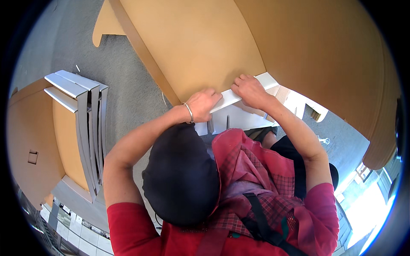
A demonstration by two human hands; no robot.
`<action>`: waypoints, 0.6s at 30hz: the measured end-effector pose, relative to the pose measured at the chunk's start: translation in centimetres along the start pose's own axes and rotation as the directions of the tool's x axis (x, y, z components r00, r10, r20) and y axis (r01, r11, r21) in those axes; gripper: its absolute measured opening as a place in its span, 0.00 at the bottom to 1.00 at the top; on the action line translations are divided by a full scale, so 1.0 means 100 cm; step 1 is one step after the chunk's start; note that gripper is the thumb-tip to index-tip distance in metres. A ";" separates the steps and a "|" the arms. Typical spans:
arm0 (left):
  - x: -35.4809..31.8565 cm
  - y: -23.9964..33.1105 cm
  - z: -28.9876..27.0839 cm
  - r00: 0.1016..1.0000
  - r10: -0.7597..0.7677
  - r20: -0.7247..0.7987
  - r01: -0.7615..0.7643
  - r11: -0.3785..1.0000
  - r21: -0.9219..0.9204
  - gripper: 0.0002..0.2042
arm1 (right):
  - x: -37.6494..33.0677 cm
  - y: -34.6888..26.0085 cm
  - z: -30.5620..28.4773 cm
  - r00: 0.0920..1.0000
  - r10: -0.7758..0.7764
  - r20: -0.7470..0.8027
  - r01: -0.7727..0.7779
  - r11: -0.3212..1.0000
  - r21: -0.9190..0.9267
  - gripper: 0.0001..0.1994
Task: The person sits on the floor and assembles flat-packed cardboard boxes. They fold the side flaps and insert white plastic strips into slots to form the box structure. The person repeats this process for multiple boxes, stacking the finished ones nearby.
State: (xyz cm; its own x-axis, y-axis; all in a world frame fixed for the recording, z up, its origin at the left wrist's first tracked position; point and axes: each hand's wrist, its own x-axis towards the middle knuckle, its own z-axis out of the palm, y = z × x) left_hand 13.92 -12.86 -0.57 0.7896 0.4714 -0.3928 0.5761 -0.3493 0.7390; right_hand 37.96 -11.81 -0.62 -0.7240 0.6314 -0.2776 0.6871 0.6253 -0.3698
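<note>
A large brown cardboard sheet (192, 42) stands in front of me, with a white folded flap (229, 99) along its near edge. My left hand (205, 103), with a metal bangle at the wrist, is closed over the flap's left end. Farther right, my right hand (251, 90) has its fingers curled over the same flap. Both sets of fingertips press on the cardboard's inner side and are partly hidden. The flap's right end (267, 80) reaches the corner where a tall brown side panel (316, 51) rises.
Several white-edged cardboard pieces (81, 91) stand stacked at the left, beside a brown panel (32, 141) with a small square cutout. Grey floor (102, 59) shows between stack and sheet. A rounded black cloth-covered form (181, 175) and red plaid cloth (256, 162) lie close below my hands.
</note>
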 end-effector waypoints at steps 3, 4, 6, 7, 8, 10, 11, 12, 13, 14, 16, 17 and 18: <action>0.003 -0.003 -0.002 0.999 0.017 0.039 -0.015 0.998 -0.056 0.30 | 0.005 0.003 0.002 0.993 0.029 0.118 -0.036 0.998 0.060 0.04; 0.001 -0.006 -0.006 0.999 0.008 0.049 -0.004 0.998 -0.069 0.30 | 0.009 0.004 0.004 0.986 0.025 0.164 -0.039 0.996 0.083 0.05; 0.005 -0.014 0.005 0.998 0.060 0.012 -0.060 0.997 -0.046 0.29 | 0.014 0.009 0.001 0.972 0.025 0.232 -0.056 0.990 0.127 0.07; 0.006 -0.012 0.006 0.999 0.014 0.033 -0.012 0.999 -0.036 0.28 | 0.013 0.008 0.001 0.974 0.020 0.225 -0.055 0.987 0.150 0.08; 0.006 -0.010 0.007 0.998 -0.031 0.053 0.032 0.999 -0.026 0.27 | 0.012 0.007 0.000 0.976 0.018 0.218 -0.056 0.984 0.172 0.08; 0.001 -0.005 0.013 0.998 -0.061 -0.001 0.061 0.998 0.031 0.23 | 0.005 0.004 0.000 0.992 0.012 0.123 -0.037 0.979 0.202 0.10; -0.004 -0.004 0.016 0.997 -0.070 -0.025 0.071 0.996 0.049 0.21 | -0.001 0.001 -0.001 0.998 0.015 0.065 -0.025 0.987 0.159 0.11; -0.006 -0.005 0.017 0.998 -0.051 -0.033 0.053 0.997 0.057 0.19 | -0.007 -0.002 -0.001 1.000 0.021 0.008 -0.022 0.994 0.110 0.11; -0.009 -0.004 0.018 0.999 -0.033 -0.038 0.035 0.998 0.055 0.18 | -0.014 -0.006 -0.004 0.999 0.027 -0.038 -0.027 1.000 0.004 0.11; -0.008 -0.005 0.017 0.999 -0.046 -0.007 0.047 0.996 0.079 0.17 | -0.015 -0.004 -0.004 0.997 0.040 -0.063 -0.042 0.999 -0.032 0.11; 0.000 0.001 0.013 0.996 -0.043 0.072 0.035 0.994 0.106 0.16 | -0.021 0.005 -0.007 0.992 0.093 -0.080 -0.097 0.994 -0.048 0.11; 0.000 -0.001 0.019 0.996 -0.054 0.065 0.046 0.993 0.109 0.15 | -0.020 0.006 -0.006 0.992 0.119 -0.046 -0.120 0.992 -0.026 0.11; 0.004 -0.001 0.016 0.987 -0.070 0.143 0.057 0.994 0.092 0.15 | -0.021 0.009 -0.010 0.988 0.151 -0.014 -0.151 0.988 -0.010 0.12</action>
State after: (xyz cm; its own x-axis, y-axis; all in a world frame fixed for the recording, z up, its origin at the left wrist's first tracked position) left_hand 14.56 -13.91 -1.68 0.7696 0.3738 -0.5177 0.6371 -0.3945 0.6622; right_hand 40.11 -12.11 0.51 -0.6109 0.7249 -0.3182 0.7894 0.5272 -0.3145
